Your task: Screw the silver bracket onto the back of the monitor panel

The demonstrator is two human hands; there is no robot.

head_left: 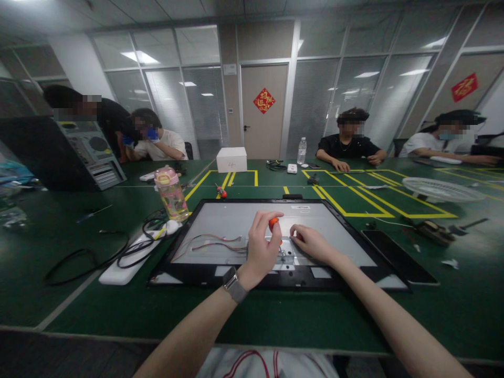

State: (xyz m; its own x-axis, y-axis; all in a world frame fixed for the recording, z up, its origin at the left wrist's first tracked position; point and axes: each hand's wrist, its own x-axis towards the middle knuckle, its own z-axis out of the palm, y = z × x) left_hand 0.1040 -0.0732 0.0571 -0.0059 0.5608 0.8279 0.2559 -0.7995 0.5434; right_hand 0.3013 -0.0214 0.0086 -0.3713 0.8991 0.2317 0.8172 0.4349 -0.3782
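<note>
A black-framed monitor panel [220, 210] lies face down on the green table in front of me, its grey metal back up. My left hand [260, 247] is closed around a small screwdriver with an orange handle [273, 221], held upright over a metal bracket [286, 257] near the panel's lower middle. My right hand [311, 242] rests on the panel just right of the screwdriver, fingers curled down against the metal. Thin coloured wires [212, 242] run across the panel to the left of my hands.
A pink-lidded bottle [171, 194], black cables [118, 252] and a white bar sit left of the panel. An open computer case [63, 152] stands far left. A white box [231, 159], a water bottle [301, 150], a fan grille [443, 189] and several seated people lie beyond.
</note>
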